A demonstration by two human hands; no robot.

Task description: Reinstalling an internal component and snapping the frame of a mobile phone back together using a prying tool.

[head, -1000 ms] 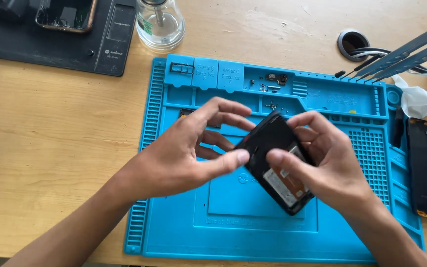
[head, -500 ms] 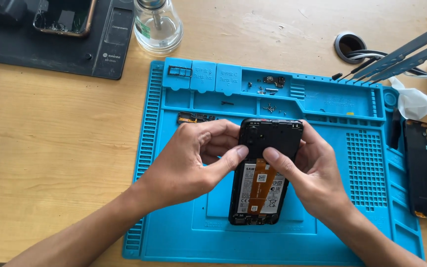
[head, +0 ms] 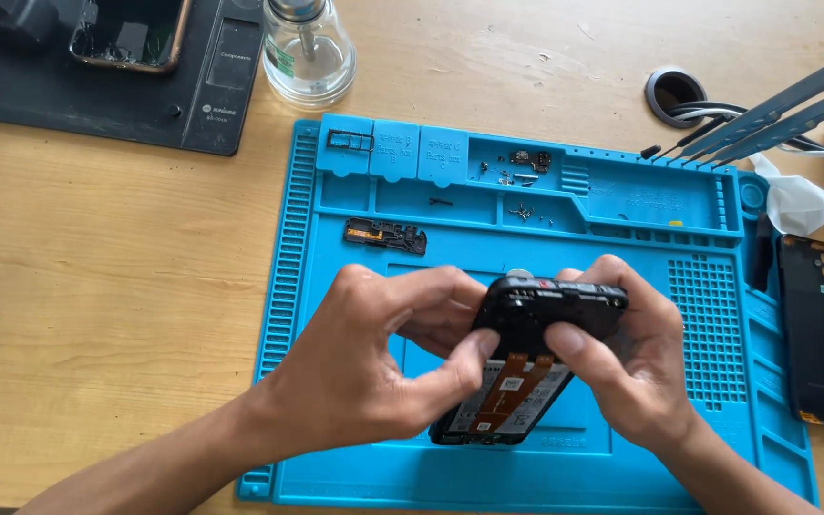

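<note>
You're working over a blue mat [head: 336,286] on a wooden table [head: 97,286]; your left hand [head: 364,372] and right hand [head: 631,372] are both gripping the opened phone [head: 526,362], bare wood lying leftward.

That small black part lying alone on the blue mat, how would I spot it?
Find the blue mat on the wooden table. Look near its upper left, just below the row of small trays. The small black part is a flat, narrow strip lying by itself, far larger than the tiny screws to its right.
</note>
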